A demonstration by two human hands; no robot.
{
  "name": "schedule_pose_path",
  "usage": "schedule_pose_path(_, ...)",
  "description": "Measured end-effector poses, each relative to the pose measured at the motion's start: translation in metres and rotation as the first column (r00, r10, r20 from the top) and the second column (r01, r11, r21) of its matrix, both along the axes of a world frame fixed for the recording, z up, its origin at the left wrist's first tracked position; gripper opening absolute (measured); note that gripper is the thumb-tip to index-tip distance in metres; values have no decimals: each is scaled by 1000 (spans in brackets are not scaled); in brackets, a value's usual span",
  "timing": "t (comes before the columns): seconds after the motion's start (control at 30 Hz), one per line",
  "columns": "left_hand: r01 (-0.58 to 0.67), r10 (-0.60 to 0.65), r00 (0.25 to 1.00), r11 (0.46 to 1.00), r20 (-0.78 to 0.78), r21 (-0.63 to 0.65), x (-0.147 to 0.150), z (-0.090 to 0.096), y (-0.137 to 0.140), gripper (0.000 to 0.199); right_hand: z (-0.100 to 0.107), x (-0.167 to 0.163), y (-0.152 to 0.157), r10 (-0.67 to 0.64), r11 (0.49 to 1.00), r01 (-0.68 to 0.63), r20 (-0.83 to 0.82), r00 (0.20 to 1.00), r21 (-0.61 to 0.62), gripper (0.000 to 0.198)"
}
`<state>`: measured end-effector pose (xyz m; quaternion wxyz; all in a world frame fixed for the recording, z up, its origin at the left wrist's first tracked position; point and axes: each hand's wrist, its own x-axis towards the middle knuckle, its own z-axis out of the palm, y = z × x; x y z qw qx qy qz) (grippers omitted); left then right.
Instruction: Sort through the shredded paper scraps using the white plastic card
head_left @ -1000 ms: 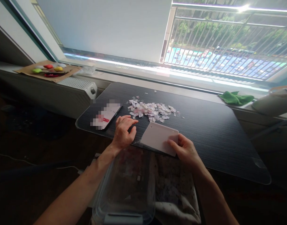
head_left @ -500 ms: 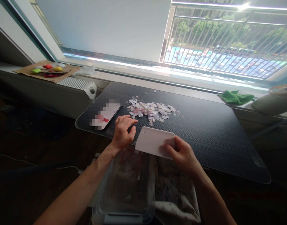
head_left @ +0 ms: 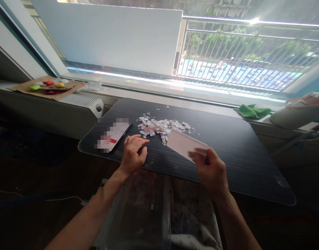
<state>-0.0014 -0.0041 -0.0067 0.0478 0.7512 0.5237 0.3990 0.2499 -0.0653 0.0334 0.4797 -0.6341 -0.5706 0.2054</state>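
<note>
My right hand [head_left: 213, 170] grips a flat white plastic scraper [head_left: 186, 145] by its right end. The scraper has a small hole at its far left corner and is tilted, its left edge at the near side of a heap of torn paper scraps [head_left: 159, 126]. These pale pieces, some pinkish, lie on the dark desk [head_left: 234, 149]. My left hand [head_left: 134, 151] is just left of the scraper, near the desk's front edge, with loosely bent fingers and the thumb apart. Nothing is in it. A phone [head_left: 117, 134] with a lit, partly blurred screen lies left of that hand.
Below the desk's front edge stand a clear plastic bin [head_left: 138, 215] and, beside it, a cloth-lined container [head_left: 193, 215] with paper scraps. A green cloth [head_left: 253, 111] lies on the sill at right. Colourful items rest on brown paper [head_left: 21, 86] above the radiator [head_left: 81, 102].
My right hand has carried the scraper from above the desk's front edge forward and right, to the scraps, and tilted it. My left hand has barely moved. The view has shifted slightly.
</note>
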Motion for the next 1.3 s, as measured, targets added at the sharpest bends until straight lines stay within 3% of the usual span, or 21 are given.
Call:
schedule_pose_path(0.23, -11, 11, 1000, 1000, 0, -9, -1, 0, 0, 23, -6, -7, 14, 68, 997, -68, 10, 998, -38, 15)
schedule_pose_path(0.4, -7, 7, 1000, 1000, -9, -8, -1, 0, 0, 23, -2, -9, 18, 8, 1000, -8, 47, 999, 6, 11)
schedule_pose_path(0.57, -13, 13, 1000, 1000, -15, 1, -2, -2, 0, 23, -1, -13, 21, 101, 995, -99, 74, 992, -26, 10)
schedule_pose_path(0.77, 1, -1, 1000, 1000, -15, 14, -2, -1, 0, 23, 3, -14, 22, 53, 999, -52, 117, 992, -13, 11)
schedule_pose_path(0.9, -1, 1, 1000, 1000, -12, 24, -2, -1, 0, 23, -1, -12, 21, 153, 985, -151, 24, 988, -88, 12)
schedule_pose_path(1.1, 5, -5, 1000, 999, -8, 39, -2, -3, 0, 23, -13, -9, 24, 120, 981, -134, -107, 987, -143, 21)
schedule_pose_path(1.3, 4, -4, 1000, 999, -3, 47, -2, -3, 1, 22, -8, -10, 20, 143, 971, -162, -111, 983, -178, 18)
